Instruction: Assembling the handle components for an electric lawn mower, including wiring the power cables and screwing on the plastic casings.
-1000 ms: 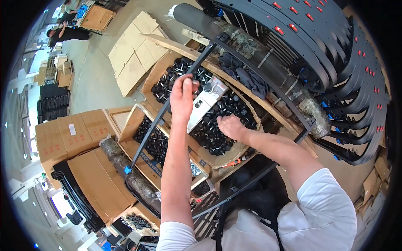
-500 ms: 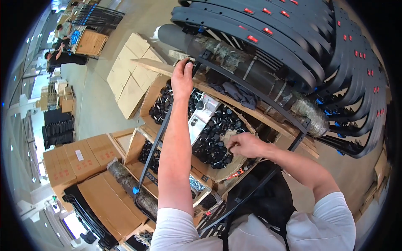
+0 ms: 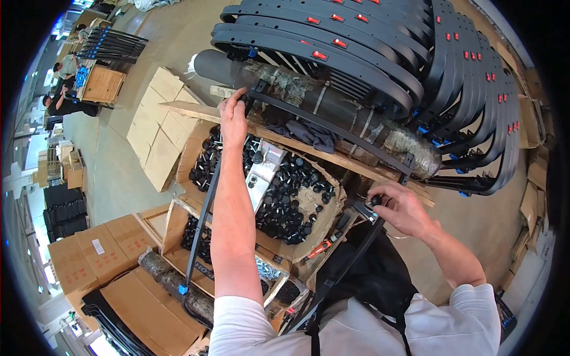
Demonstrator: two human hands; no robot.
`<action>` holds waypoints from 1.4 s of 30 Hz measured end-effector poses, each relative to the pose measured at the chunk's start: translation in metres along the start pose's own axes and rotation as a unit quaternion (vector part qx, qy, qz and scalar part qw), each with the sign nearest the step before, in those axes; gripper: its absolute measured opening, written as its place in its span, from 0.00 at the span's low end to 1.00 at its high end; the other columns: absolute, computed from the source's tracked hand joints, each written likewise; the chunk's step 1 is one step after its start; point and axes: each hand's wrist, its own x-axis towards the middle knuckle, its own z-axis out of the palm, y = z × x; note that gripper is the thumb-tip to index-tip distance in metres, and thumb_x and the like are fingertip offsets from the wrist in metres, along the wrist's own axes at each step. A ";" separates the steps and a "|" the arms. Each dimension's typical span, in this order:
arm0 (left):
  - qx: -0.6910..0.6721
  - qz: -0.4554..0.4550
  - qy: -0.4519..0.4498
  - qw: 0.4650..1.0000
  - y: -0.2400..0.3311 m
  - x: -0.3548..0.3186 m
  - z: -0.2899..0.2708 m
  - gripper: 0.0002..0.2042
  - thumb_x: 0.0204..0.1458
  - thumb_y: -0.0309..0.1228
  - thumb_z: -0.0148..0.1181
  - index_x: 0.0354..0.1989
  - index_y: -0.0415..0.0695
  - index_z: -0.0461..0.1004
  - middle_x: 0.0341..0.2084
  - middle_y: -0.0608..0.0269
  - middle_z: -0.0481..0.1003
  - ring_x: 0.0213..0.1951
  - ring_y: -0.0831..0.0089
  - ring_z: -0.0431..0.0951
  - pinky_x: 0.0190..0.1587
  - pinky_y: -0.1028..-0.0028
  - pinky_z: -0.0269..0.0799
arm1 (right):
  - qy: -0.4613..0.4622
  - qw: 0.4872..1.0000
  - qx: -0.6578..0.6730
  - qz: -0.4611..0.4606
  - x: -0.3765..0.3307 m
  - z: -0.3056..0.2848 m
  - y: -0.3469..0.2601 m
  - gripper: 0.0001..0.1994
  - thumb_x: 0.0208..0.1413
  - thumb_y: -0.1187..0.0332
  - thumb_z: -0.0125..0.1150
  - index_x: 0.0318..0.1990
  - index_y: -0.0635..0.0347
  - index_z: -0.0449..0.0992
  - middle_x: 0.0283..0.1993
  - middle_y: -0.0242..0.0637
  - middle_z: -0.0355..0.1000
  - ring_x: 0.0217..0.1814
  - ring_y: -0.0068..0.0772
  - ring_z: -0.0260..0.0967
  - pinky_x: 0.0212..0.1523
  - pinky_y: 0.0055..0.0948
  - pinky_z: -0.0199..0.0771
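A black metal tube frame lies across the work stand, its side tubes running back toward me. My left hand is closed at the frame's far left corner; its fingers partly hide what they grip, and a small dark round piece shows at the fingertips. Pinched in my right hand is a black knob, held beside the frame's right corner. Below and between my arms, a torn cardboard box holds many loose black knobs. A pale metal plate sits among them.
Large curved black frames with red parts stand stacked at the far right. A wrapped roll lies behind the box. An orange-and-black tool rests by the box's near edge. Cartons stand left; people work in the distance.
My right hand has left the knob box and moved right to the frame's right corner, a black knob in its fingers. My left hand stays at the far left corner; the view has shifted.
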 end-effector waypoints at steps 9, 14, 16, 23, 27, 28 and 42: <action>-0.165 -0.041 0.012 0.985 -0.016 0.002 0.011 0.17 0.69 0.27 0.49 0.64 0.43 0.72 0.54 0.58 0.78 0.56 0.67 0.77 0.64 0.68 0.69 | 0.156 0.982 -0.102 0.008 -0.027 -0.041 0.027 0.16 0.56 0.80 0.67 0.53 0.64 0.79 0.46 0.35 0.72 0.40 0.26 0.71 0.40 0.27 0.75; 0.076 -0.019 0.049 0.996 -0.015 0.002 0.020 0.14 0.68 0.38 0.56 0.56 0.51 0.82 0.50 0.52 0.80 0.52 0.56 0.78 0.61 0.62 0.71 | 0.217 0.954 -0.206 -0.022 -0.026 -0.058 0.038 0.16 0.56 0.78 0.65 0.53 0.62 0.79 0.46 0.37 0.71 0.40 0.29 0.72 0.42 0.28 0.77; 0.017 0.022 0.029 0.999 -0.019 0.006 0.009 0.14 0.68 0.36 0.57 0.58 0.50 0.81 0.50 0.53 0.81 0.53 0.59 0.79 0.61 0.64 0.71 | 0.218 0.954 -0.206 0.002 -0.023 -0.060 0.042 0.16 0.56 0.77 0.65 0.53 0.62 0.79 0.47 0.38 0.71 0.41 0.30 0.72 0.42 0.28 0.78; -0.066 -0.108 0.007 0.992 -0.007 0.002 0.015 0.15 0.68 0.32 0.56 0.61 0.52 0.79 0.53 0.57 0.81 0.54 0.64 0.79 0.62 0.67 0.70 | 0.157 0.956 -0.248 -0.021 -0.023 -0.062 0.042 0.17 0.56 0.80 0.63 0.54 0.62 0.78 0.53 0.41 0.72 0.47 0.39 0.75 0.46 0.32 0.82; -0.024 -0.005 0.031 0.999 -0.013 -0.001 0.005 0.14 0.69 0.34 0.56 0.59 0.51 0.81 0.53 0.60 0.80 0.56 0.70 0.76 0.63 0.70 0.68 | 0.127 0.952 -0.275 -0.038 -0.022 -0.046 0.045 0.17 0.56 0.79 0.64 0.54 0.61 0.77 0.57 0.44 0.71 0.54 0.48 0.76 0.51 0.38 0.82; -0.025 -0.007 0.034 0.999 -0.015 -0.001 0.005 0.14 0.69 0.34 0.56 0.59 0.51 0.81 0.53 0.60 0.80 0.56 0.70 0.76 0.63 0.70 0.68 | 0.124 0.952 -0.277 -0.039 -0.021 -0.044 0.047 0.17 0.56 0.79 0.64 0.54 0.61 0.77 0.57 0.44 0.71 0.54 0.48 0.76 0.51 0.38 0.82; -0.093 -0.081 0.033 0.992 -0.014 -0.003 0.005 0.15 0.66 0.39 0.60 0.59 0.57 0.81 0.51 0.61 0.78 0.49 0.67 0.79 0.58 0.68 0.73 | 0.150 0.895 -0.419 0.038 -0.002 -0.032 0.034 0.19 0.65 0.58 0.64 0.56 0.60 0.75 0.35 0.51 0.81 0.41 0.54 0.81 0.43 0.46 0.80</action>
